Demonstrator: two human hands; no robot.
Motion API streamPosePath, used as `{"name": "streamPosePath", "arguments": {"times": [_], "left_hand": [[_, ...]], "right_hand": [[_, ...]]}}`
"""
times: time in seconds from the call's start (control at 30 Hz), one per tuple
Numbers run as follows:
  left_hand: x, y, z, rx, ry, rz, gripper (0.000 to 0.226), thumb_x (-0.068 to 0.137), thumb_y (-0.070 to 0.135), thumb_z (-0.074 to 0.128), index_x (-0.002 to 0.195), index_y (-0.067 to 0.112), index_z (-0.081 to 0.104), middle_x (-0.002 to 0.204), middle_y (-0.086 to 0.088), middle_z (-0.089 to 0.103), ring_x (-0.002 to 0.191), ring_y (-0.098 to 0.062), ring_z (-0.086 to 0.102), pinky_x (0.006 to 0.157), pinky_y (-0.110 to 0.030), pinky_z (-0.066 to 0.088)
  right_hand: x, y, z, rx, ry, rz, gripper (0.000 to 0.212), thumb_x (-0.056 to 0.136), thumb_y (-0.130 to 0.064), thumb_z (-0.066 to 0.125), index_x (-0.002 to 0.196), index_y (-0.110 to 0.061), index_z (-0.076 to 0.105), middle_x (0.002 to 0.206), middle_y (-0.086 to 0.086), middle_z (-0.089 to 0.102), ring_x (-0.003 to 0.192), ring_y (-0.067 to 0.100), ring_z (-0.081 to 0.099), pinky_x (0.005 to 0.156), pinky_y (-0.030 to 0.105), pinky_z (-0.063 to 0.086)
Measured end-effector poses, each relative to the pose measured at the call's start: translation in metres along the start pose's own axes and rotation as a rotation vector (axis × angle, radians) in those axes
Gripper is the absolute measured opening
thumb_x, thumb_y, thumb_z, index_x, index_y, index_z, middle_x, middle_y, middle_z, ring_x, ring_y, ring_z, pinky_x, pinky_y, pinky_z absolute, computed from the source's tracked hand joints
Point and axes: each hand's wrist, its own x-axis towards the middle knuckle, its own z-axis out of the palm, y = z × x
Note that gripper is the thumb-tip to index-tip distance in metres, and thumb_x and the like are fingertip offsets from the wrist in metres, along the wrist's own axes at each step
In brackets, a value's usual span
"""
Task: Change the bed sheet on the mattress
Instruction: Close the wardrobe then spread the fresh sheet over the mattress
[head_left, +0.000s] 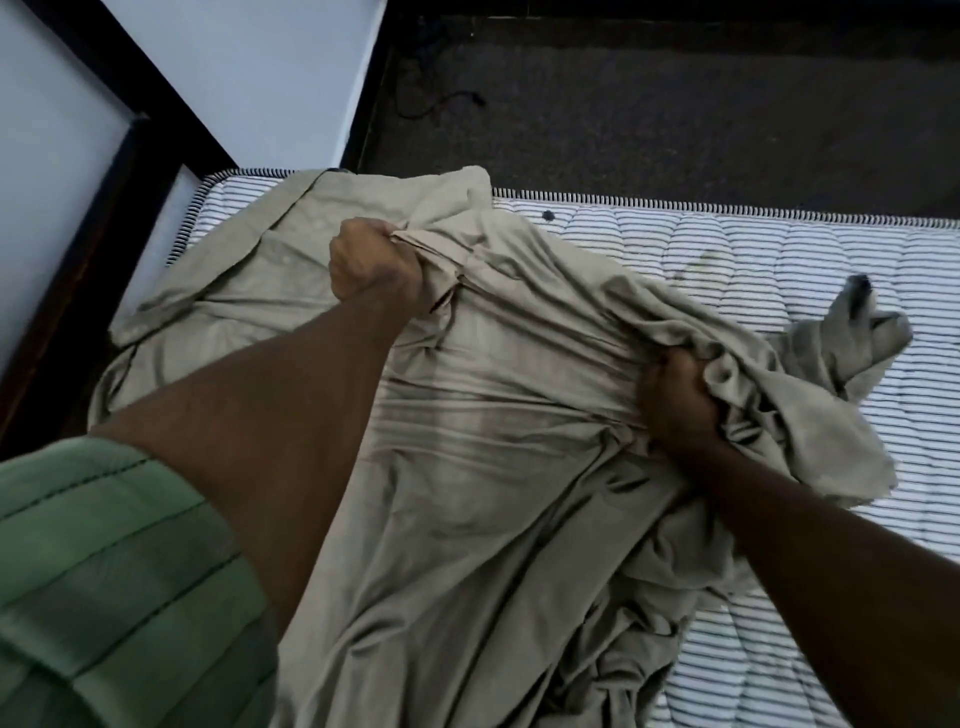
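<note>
While both fists clamp bunched sheet (467, 415), left hand (371, 267) upper centre, right hand (675, 400) mid-right: spreading step; next, probably draw hem across striped mattress (779, 249).

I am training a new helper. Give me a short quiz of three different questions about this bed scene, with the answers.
1. True or false: both hands grip the sheet.
2. Which pattern does the bare mattress show? A) flowers B) stripes C) dots
3. Fill in: the floor beyond the mattress is covered with dark ____.

Key
1. True: the left hand and the right hand each hold a bunch of cloth.
2. B
3. carpet
</note>
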Motion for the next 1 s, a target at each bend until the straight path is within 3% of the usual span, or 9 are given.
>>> {"name": "streamPosePath", "arguments": {"times": [0.13,0.2,0.3,0.37,0.47,0.6,0.73,0.9,1.0], "left_hand": [[-0.007,0.009,-0.005,-0.139,0.178,-0.202,0.025,0.095,0.019,0.057,0.112,0.019,0.076,0.120,-0.005,0.071,0.117,-0.025,0.063,0.097,-0.028,0.046],[-0.007,0.005,-0.001,-0.179,0.098,-0.237,0.028,0.096,0.021,0.056,0.116,0.013,0.075,0.119,-0.008,0.073,0.117,-0.028,0.065,0.097,-0.032,0.052],[-0.023,-0.002,0.007,-0.165,-0.059,-0.121,0.027,0.096,0.024,0.057,0.103,0.007,0.077,0.109,-0.015,0.075,0.108,-0.034,0.067,0.088,-0.035,0.051],[-0.028,-0.002,0.013,-0.123,-0.069,-0.040,0.025,0.096,0.025,0.059,0.092,0.007,0.076,0.099,-0.015,0.075,0.101,-0.034,0.068,0.081,-0.034,0.049],[-0.024,0.000,0.009,-0.088,-0.006,-0.017,0.022,0.099,0.020,0.057,0.096,0.013,0.077,0.101,-0.009,0.076,0.100,-0.028,0.068,0.079,-0.028,0.046],[-0.018,-0.003,0.002,-0.039,0.053,-0.019,0.027,0.100,0.017,0.056,0.115,0.021,0.078,0.114,-0.009,0.074,0.111,-0.029,0.065,0.091,-0.029,0.048],[-0.021,-0.004,0.000,-0.045,0.101,-0.094,0.026,0.099,0.015,0.056,0.112,0.019,0.078,0.111,-0.010,0.073,0.109,-0.029,0.065,0.082,-0.028,0.045],[0.003,-0.005,-0.010,-0.041,0.171,-0.269,0.031,0.100,0.013,0.053,0.125,0.008,0.070,0.130,-0.012,0.067,0.126,-0.029,0.059,0.101,-0.034,0.046],[0.013,-0.017,-0.009,-0.002,0.094,-0.278,0.033,0.102,0.016,0.052,0.131,0.007,0.066,0.135,-0.011,0.065,0.129,-0.028,0.058,0.103,-0.033,0.045]], "right_hand": [[0.012,0.015,-0.012,-0.013,0.254,0.213,0.053,0.081,-0.036,0.050,0.121,-0.002,0.057,0.128,0.027,0.060,0.126,0.045,0.055,0.104,0.039,0.044],[0.000,0.002,-0.013,-0.113,0.308,0.215,0.043,0.082,-0.034,0.051,0.111,-0.004,0.061,0.120,0.026,0.065,0.118,0.046,0.060,0.102,0.048,0.047],[-0.017,-0.025,0.008,-0.361,0.364,-0.375,0.028,0.085,-0.030,0.054,0.101,-0.008,0.061,0.105,0.020,0.062,0.103,0.042,0.059,0.086,0.049,0.047],[-0.023,-0.045,0.033,-0.410,0.226,-0.628,0.035,0.084,-0.032,0.058,0.113,-0.013,0.057,0.113,0.015,0.059,0.109,0.039,0.055,0.088,0.050,0.047],[-0.016,-0.065,0.054,-0.452,0.152,-0.493,0.049,0.088,-0.040,0.064,0.131,-0.020,0.051,0.129,0.006,0.059,0.123,0.033,0.050,0.097,0.050,0.040],[0.002,-0.053,0.038,-0.562,0.134,-0.534,0.030,0.084,-0.023,0.062,0.114,-0.026,0.058,0.117,0.004,0.068,0.113,0.035,0.057,0.093,0.048,0.037],[0.016,-0.008,0.010,-0.376,0.238,-0.351,0.041,0.070,-0.012,0.057,0.111,-0.016,0.061,0.112,0.020,0.065,0.111,0.044,0.055,0.097,0.051,0.044],[0.024,0.019,-0.006,-0.218,0.407,0.027,0.035,0.079,-0.005,0.057,0.114,-0.005,0.053,0.134,0.026,0.049,0.133,0.044,0.040,0.117,0.050,0.030],[0.011,0.001,0.000,-0.313,0.474,-0.012,0.038,0.079,-0.002,0.054,0.117,-0.008,0.051,0.135,0.023,0.047,0.136,0.041,0.038,0.116,0.055,0.032]]}}
